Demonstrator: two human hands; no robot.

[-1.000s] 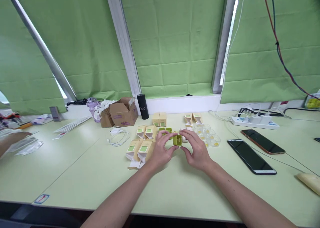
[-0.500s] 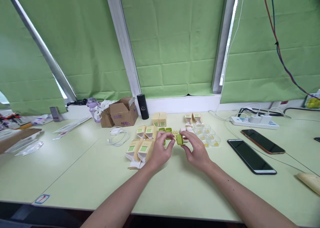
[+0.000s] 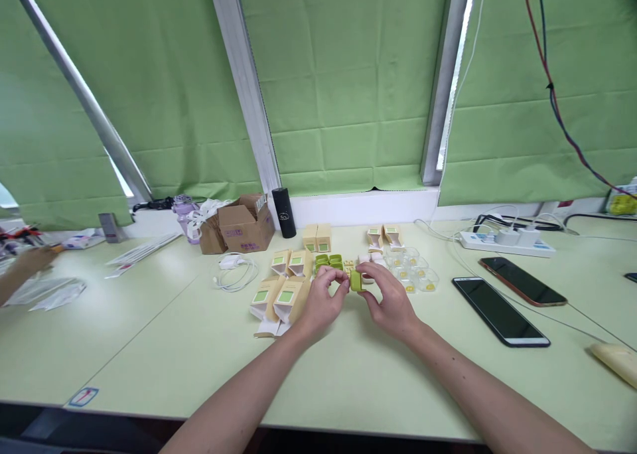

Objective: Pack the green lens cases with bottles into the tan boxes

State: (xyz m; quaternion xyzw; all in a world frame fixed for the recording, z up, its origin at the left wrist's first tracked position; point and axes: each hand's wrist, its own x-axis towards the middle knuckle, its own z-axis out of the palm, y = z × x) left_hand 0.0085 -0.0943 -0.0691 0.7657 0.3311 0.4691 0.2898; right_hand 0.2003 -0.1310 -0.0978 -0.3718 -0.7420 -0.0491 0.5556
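My right hand (image 3: pixel 391 301) pinches a small green tray (image 3: pixel 355 281) between thumb and fingers, just above the table. My left hand (image 3: pixel 322 299) is closed in a pinch at the tray's left side; whatever lies between its fingertips is too small to make out. Behind the hands stand several more green trays (image 3: pixel 329 261) and small yellow pieces (image 3: pixel 349 265). Clear plastic domes (image 3: pixel 411 269) with yellow bits inside lie right of my right hand. Open cream paper boxes (image 3: pixel 287 299) with green labels lie left of my left hand.
Two phones (image 3: pixel 500 311) and a white power strip (image 3: pixel 507 243) lie to the right. A cardboard box (image 3: pixel 246 225), a black bottle (image 3: pixel 284 212) and a coiled white cable (image 3: pixel 236 271) are at the back left. Another person's hand (image 3: pixel 34 260) reaches in at far left.
My left fingertips have come closer to the green tray, which has shifted slightly left. At far left, the other person's hand has appeared where a brown item was before.
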